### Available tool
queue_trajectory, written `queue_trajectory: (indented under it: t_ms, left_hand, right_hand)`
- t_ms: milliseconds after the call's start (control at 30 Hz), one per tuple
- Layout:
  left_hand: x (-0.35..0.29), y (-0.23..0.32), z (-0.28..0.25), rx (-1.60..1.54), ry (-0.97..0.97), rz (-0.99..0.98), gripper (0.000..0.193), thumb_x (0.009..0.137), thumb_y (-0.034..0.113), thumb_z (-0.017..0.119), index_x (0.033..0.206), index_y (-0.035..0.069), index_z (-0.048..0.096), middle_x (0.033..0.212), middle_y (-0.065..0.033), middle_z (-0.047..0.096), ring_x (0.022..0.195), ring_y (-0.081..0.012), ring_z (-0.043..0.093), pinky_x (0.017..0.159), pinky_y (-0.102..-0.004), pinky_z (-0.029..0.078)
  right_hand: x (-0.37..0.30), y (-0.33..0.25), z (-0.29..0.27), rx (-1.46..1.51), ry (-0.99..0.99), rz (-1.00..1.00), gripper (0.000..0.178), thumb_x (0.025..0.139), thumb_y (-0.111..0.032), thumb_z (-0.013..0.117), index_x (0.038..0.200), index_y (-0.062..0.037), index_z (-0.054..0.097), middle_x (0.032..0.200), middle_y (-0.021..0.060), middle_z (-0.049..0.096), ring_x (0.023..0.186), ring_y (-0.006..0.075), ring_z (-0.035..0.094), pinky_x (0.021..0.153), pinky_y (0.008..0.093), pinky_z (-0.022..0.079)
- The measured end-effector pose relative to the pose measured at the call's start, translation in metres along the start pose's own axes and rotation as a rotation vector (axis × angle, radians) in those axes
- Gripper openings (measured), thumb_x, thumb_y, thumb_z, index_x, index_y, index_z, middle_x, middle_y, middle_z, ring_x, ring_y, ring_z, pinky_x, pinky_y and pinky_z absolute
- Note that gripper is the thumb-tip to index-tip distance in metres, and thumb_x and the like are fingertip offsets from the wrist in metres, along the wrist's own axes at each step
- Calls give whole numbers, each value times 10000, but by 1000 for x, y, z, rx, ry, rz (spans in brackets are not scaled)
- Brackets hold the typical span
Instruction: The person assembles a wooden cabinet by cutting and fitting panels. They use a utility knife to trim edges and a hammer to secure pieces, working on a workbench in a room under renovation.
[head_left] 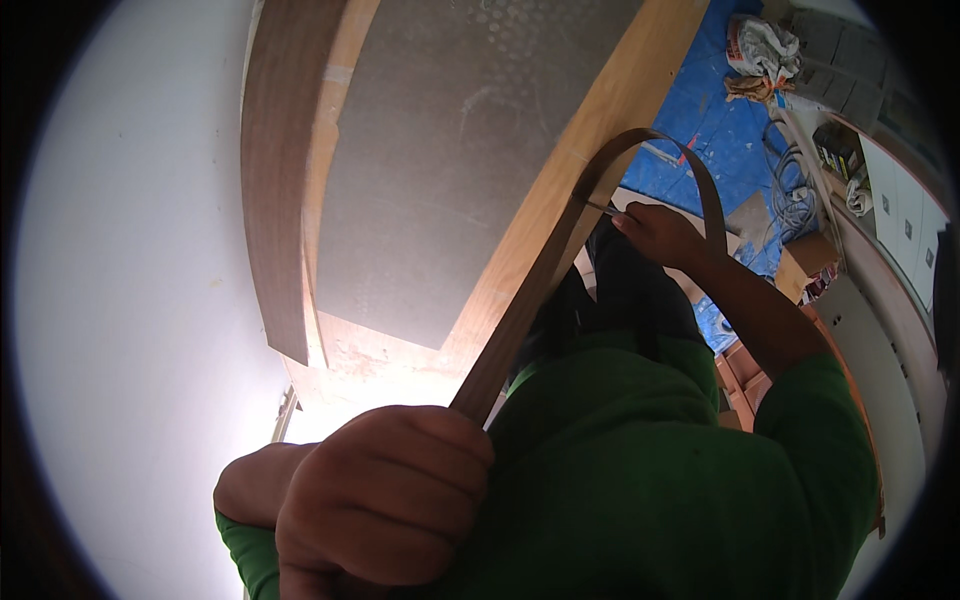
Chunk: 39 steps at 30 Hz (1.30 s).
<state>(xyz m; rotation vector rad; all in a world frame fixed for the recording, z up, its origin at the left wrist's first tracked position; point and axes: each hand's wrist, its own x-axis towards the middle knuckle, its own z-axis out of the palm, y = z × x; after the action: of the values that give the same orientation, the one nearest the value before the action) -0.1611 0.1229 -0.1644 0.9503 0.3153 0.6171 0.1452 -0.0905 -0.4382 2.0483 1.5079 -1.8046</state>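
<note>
A long, thin dark-brown wood-grain edging strip runs up from my left hand, which is closed in a fist around its near end. Farther up, the strip bends over in a loop and drops behind my right forearm. My right hand grips a slim tool with a pale metal tip; its handle is hidden in the fingers, so its kind is unclear. That tip meets the strip just below the loop. Beyond lies a wooden board carrying a grey sheet.
A dark-brown curved panel lines the board's left side, beside a white wall. At right are a blue floor covering, a white bag, coiled grey cable, a cardboard box and a white cabinet.
</note>
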Motion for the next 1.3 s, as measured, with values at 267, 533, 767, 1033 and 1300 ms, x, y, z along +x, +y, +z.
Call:
queue_trajectory:
  t_ms: [267,533,767,1033,1300]
  left_hand:
    - [0,2,-3,-6,-27,-7,560,1027,510,549,950,-36,647,896,-195,623,799,-350,616,744,-526,510]
    - [-1,0,2,-16,5,-14,560,1021,509,562,922,-35,652,895,-193,626,789,-346,611,725,-521,499]
    - [0,0,2,-15,33,-11,553,1021,498,571,910,-36,660,890,-192,631,779,-340,609,719,-521,495]
    - [2,6,3,21,45,-48,541,1029,482,566,922,-38,667,893,-193,646,814,-352,631,784,-541,505]
    - [4,5,-7,-7,-49,-36,545,1036,475,554,938,-50,663,918,-212,640,841,-361,629,779,-540,507]
  right_hand:
    - [-13,8,-8,-13,-59,143,561,1055,-542,459,925,-29,644,831,221,654,856,416,663,790,497,502]
    - [3,-23,-7,38,-36,55,572,1055,-548,457,939,-22,648,840,214,663,871,416,666,783,497,499]
    - [10,-16,-5,-39,-74,77,579,1057,-549,446,948,-18,650,871,225,677,888,433,666,791,515,505]
    - [-3,1,-5,-24,-66,113,603,1055,-560,440,971,-4,658,872,236,679,886,430,673,807,518,507]
    - [-14,12,-13,-57,-86,126,610,1055,-555,452,935,11,647,832,254,664,851,418,680,826,508,505]
